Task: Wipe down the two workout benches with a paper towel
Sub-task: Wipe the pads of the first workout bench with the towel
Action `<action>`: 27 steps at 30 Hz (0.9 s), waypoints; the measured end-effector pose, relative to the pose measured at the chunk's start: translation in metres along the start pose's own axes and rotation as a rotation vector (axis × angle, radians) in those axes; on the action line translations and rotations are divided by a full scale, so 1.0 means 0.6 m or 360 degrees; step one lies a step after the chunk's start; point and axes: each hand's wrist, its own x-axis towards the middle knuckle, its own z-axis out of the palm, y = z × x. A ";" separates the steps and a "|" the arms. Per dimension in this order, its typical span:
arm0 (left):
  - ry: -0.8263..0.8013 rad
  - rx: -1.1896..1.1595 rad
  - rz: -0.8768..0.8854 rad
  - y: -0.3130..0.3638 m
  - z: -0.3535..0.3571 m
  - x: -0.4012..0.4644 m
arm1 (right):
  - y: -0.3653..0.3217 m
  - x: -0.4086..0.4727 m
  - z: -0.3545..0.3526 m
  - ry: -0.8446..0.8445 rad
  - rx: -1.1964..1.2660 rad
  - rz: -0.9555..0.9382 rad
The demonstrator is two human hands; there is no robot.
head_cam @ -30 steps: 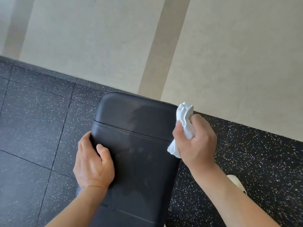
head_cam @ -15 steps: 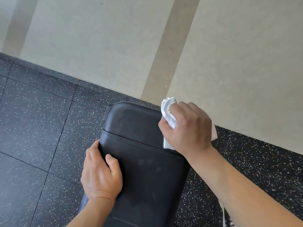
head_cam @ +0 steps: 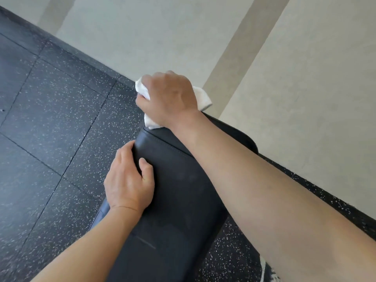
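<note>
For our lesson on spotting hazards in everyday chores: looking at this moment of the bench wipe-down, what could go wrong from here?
1. The paper towel is bunched, with loose ends sticking out of the right hand; it might tear or wipe unevenly.
2. The right hand works at the far end of the bench, arm stretched across; that end could be left partly unwiped.
3. The left hand has its grip on the pad's side edge, so the patch beneath it may be missed.

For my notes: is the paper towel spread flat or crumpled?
Crumpled. The paper towel bulges in bunched folds around the right hand gripping it.
</note>
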 end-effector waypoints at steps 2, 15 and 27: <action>0.0009 -0.0002 0.0014 -0.003 0.000 0.000 | 0.012 -0.052 -0.014 0.0148 0.0025 -0.0099; 0.0049 -0.0114 0.0012 -0.013 -0.002 -0.004 | 0.049 -0.366 -0.067 0.0179 -0.0127 -0.0490; -0.0283 -0.0334 0.0108 -0.077 -0.033 -0.027 | -0.103 -0.296 -0.003 0.0309 -0.0136 -0.0263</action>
